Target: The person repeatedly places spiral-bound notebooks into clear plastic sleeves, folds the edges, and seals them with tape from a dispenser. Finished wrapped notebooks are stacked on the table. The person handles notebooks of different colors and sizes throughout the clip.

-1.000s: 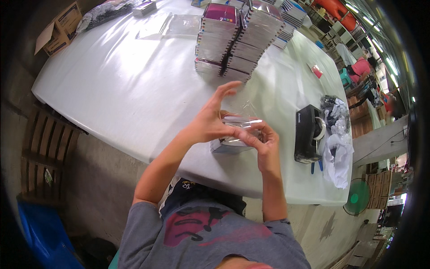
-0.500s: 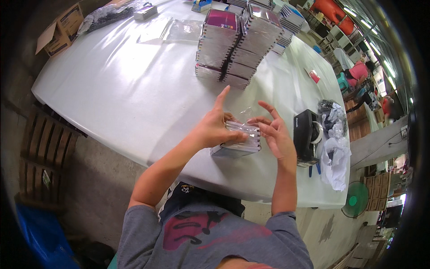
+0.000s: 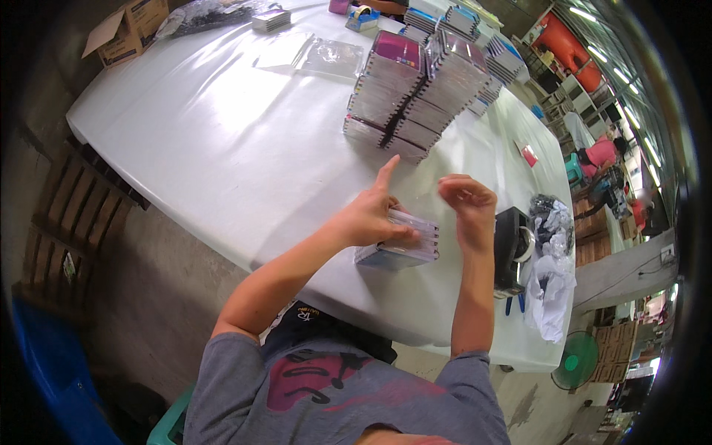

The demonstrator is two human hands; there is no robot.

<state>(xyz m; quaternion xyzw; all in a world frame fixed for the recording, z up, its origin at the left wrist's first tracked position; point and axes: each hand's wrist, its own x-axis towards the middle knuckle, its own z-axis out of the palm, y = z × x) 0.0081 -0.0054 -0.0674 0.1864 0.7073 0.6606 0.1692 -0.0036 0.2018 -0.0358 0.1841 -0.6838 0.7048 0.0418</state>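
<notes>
A small stack of clear flat cases [image 3: 404, 246] lies on the white table [image 3: 222, 148] just in front of me. My left hand [image 3: 368, 215] rests on the stack's top case, thumb pressing it and index finger pointing up. My right hand [image 3: 469, 206] hovers just right of the stack, fingers curled, with a clear film that I can barely make out between the hands. Farther back stand tall stacks of similar cases [image 3: 415, 96] with pink and dark covers.
A black tape dispenser [image 3: 512, 248] and a heap of crumpled plastic [image 3: 552, 274] sit at the right. Clear bags [image 3: 326, 58] and a cardboard box [image 3: 126, 30] lie at the far end. A green fan [image 3: 571, 363] stands on the floor; a wooden pallet [image 3: 67, 222] at left.
The case I held up between both hands has come down onto the small stack. My left hand now presses it, and my right hand has lifted off to the right.
</notes>
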